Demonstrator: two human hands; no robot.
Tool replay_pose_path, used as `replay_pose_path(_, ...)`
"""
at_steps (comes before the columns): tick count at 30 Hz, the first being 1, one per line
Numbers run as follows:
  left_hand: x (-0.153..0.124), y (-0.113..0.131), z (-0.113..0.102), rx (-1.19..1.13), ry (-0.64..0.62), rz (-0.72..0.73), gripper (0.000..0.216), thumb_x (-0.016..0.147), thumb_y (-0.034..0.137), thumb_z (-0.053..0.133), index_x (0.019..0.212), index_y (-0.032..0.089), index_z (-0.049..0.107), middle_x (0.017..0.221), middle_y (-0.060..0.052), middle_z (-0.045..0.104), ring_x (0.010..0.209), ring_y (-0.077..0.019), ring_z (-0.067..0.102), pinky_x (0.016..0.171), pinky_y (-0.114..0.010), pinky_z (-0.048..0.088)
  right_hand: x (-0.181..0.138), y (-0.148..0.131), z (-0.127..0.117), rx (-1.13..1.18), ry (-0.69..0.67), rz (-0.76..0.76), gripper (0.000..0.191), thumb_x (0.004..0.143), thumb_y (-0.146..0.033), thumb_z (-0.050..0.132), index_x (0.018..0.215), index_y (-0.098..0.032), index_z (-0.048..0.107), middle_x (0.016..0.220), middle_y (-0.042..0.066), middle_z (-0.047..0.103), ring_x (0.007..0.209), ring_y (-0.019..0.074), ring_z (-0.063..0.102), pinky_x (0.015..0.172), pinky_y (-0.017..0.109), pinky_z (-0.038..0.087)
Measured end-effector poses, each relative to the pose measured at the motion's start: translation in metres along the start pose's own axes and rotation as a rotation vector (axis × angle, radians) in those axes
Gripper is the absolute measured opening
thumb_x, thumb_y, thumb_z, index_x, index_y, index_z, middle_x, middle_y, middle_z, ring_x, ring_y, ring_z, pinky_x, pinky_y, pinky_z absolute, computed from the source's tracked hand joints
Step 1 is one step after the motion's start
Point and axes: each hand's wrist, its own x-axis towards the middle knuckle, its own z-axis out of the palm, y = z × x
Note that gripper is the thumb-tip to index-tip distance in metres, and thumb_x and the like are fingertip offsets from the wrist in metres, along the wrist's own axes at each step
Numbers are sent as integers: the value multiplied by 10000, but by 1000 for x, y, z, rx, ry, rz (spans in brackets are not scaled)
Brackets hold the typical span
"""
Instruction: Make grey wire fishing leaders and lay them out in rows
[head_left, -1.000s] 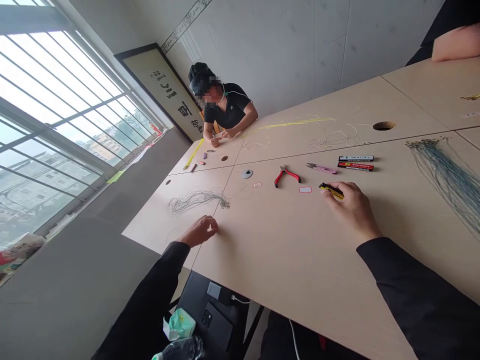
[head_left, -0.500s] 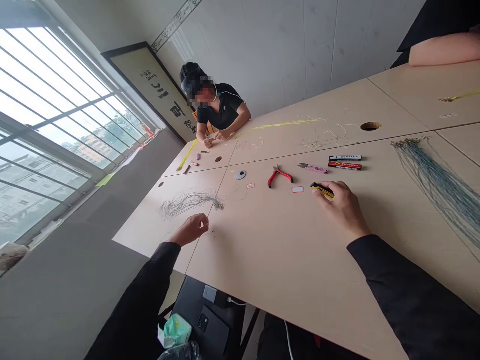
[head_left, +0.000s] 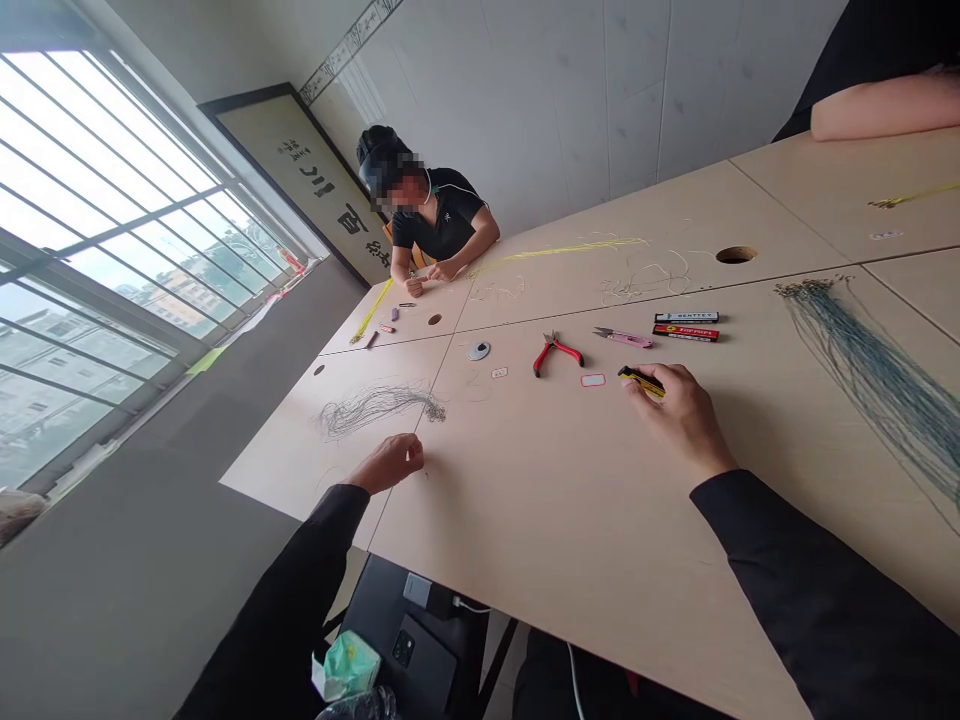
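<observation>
Right hand (head_left: 679,415) grips a yellow-and-black strip (head_left: 637,379) on the tabletop (head_left: 570,500); left hand (head_left: 394,462) is pinched shut beside the grey cord bundle (head_left: 375,405).
The strip seems mid-pickup, lying flat under the fingers; lifting it calls for a firm pinch. Whether the left fingers hold a strand is too fine to tell. Nearby: two more strips (head_left: 686,317), one red pliers (head_left: 556,354), one pink snips (head_left: 624,338), one blue-green cord bundle (head_left: 870,370).

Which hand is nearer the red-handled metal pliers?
Right. The right hand, gripping a yellow-and-black strip, sits right of the red-handled metal pliers; the left hand rests farther, lower left.
</observation>
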Motion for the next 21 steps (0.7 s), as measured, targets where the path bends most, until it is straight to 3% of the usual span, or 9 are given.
replay_pose_path(3, 3, 3, -8, -23, 85, -3, 76, 760, 258, 498, 720, 198, 520, 726, -18, 617, 654, -151, 542, 598, -275, 421, 0, -2, 0, 27, 17, 6, 371, 829, -464, 534, 970, -160, 693, 974, 132, 643, 915, 263, 634, 842, 392, 504)
replay_pose_path(6, 12, 15, -19, -119, 262, 20, 74, 765, 256, 501, 726, 201, 470, 707, 1, 589, 650, -136, 529, 629, -274, 440, 0, -6, -3, 85, 67, 85, 386, 840, -505, 540, 978, -166, 665, 949, 121, 654, 893, 253, 628, 812, 377, 499)
replay_pose_path(9, 24, 41, -29, -226, 420, 46, 58, 758, 234, 520, 734, 196, 484, 686, 16, 570, 653, -129, 533, 653, -275, 456, -1, -12, -6, 245, 83, 175, 409, 865, -530, 532, 1061, -176, 594, 876, 81, 654, 790, 208, 621, 702, 322, 497)
replay_pose_path(12, 39, 84, -28, -395, 502, 116, 45, 772, 222, 544, 794, 187, 525, 741, 12, 589, 686, -124, 557, 672, -271, 469, -3, -20, -10, 388, 68, 212, 400, 877, -529, 533, 1078, -183, 539, 799, 33, 613, 674, 156, 576, 580, 256, 453)
replay_pose_path(14, 50, 118, -16, -566, 515, 195, 84, 790, 224, 559, 862, 183, 543, 784, 3, 606, 717, -121, 572, 704, -272, 478, -6, -26, -11, 415, 43, 219, 375, 859, -517, 564, 1023, -180, 553, 748, 5, 566, 606, 125, 506, 533, 233, 408)
replay_pose_path(17, 68, 173, 20, -884, 413, 287, 189, 837, 219, 536, 1023, 183, 535, 781, -10, 638, 746, -130, 606, 733, -284, 487, -9, -35, -12, 442, -94, 236, 358, 825, -505, 614, 942, -167, 594, 669, -28, 499, 542, 102, 409, 507, 228, 362)
replay_pose_path(21, 87, 228, 72, -1173, 286, 396, 278, 861, 234, 550, 1133, 190, 512, 773, -16, 639, 742, -130, 601, 736, -284, 480, -10, -39, -10, 445, -256, 237, 404, 826, -535, 609, 920, -144, 645, 662, -9, 543, 579, 124, 451, 551, 243, 385)
